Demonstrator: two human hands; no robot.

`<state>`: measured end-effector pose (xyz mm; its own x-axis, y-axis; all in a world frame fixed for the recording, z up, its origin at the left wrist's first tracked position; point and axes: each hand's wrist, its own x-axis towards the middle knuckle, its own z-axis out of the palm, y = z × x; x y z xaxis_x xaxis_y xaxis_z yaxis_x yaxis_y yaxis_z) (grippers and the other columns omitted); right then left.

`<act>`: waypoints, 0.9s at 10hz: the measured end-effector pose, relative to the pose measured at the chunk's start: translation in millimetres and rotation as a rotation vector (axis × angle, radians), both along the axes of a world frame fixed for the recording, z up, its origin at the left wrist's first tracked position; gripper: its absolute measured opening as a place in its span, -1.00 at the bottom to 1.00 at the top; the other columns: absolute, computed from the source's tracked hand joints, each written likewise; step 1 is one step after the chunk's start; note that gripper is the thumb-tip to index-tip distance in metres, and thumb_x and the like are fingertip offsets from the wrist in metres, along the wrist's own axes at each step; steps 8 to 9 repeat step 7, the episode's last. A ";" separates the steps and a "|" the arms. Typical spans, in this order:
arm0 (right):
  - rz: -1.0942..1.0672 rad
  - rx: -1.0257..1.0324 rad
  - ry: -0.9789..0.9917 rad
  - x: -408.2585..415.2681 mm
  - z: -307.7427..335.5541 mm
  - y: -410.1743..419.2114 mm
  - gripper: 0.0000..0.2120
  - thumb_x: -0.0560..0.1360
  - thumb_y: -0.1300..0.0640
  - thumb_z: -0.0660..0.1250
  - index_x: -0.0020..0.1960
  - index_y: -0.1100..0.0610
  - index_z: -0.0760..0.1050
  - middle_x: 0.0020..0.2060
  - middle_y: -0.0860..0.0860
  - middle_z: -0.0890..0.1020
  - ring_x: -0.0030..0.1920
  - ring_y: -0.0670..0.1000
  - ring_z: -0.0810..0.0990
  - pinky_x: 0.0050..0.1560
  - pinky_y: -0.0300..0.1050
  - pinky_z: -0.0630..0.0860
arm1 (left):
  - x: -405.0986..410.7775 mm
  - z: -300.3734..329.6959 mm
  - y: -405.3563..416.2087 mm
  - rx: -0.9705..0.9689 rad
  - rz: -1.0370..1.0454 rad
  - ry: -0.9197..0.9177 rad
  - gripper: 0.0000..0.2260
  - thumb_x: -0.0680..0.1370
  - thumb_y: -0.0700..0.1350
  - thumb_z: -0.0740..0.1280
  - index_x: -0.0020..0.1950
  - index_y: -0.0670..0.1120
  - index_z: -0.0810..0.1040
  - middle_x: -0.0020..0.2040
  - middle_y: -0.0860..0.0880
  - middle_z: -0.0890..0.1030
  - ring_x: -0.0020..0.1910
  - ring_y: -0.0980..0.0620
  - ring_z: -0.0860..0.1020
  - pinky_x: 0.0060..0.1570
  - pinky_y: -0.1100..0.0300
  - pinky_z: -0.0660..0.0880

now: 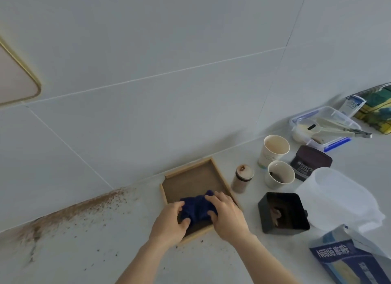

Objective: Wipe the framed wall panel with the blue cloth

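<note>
A dark blue cloth [197,207] lies bunched in the near part of a shallow wooden tray [190,180] on the white counter. My left hand [169,222] grips the cloth's left side and my right hand [227,214] grips its right side, fingers curled into the fabric. The framed wall panel [14,76], pale with a thin gold rim and a rounded corner, shows only partly at the far left edge of the tiled wall, well above and left of my hands.
Brown powder [69,212] is spilled along the counter-wall joint at left. Right of the tray stand a small jar [242,179], two paper cups [274,150], a cocoa tin [310,162], a black box [283,213], a clear jug [338,199], a Nestle bag [347,260] and a lidded container [323,127].
</note>
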<state>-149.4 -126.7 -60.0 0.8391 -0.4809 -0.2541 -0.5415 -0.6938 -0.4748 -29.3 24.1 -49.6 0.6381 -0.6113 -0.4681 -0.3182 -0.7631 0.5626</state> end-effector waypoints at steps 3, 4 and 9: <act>0.209 -0.143 0.336 -14.6 -21.4 6.7 -0.24 0.55 -0.39 -0.13 0.64 -0.06 -0.14 0.66 0.05 -0.17 0.56 0.09 -0.42 0.56 0.24 -0.36 | -11.6 -12.9 16.3 0.349 -0.387 -0.324 -0.28 0.65 0.29 0.16 0.70 0.05 -0.03 0.72 -0.02 -0.04 0.70 -0.12 -0.06 0.68 -0.10 -0.13; 0.217 -0.144 0.421 -8.4 -10.5 5.8 -0.25 0.59 -0.37 0.04 0.65 -0.06 -0.09 0.66 0.08 -0.18 0.60 0.18 -0.37 0.58 0.33 -0.30 | -2.3 3.2 20.4 0.380 -0.459 -0.354 -0.27 0.64 0.34 0.11 0.71 0.05 -0.01 0.73 -0.05 -0.14 0.70 -0.12 -0.19 0.66 -0.16 -0.26; 0.213 -0.101 0.409 11.7 80.7 34.6 -0.15 0.51 -0.46 0.15 0.64 -0.14 -0.09 0.66 0.06 -0.17 0.64 0.18 -0.25 0.58 0.40 -0.19 | 33.4 86.7 65.3 0.215 -0.524 -0.387 -0.22 0.59 0.40 0.15 0.70 0.13 -0.05 0.72 0.04 -0.21 0.68 -0.02 -0.33 0.63 -0.14 -0.37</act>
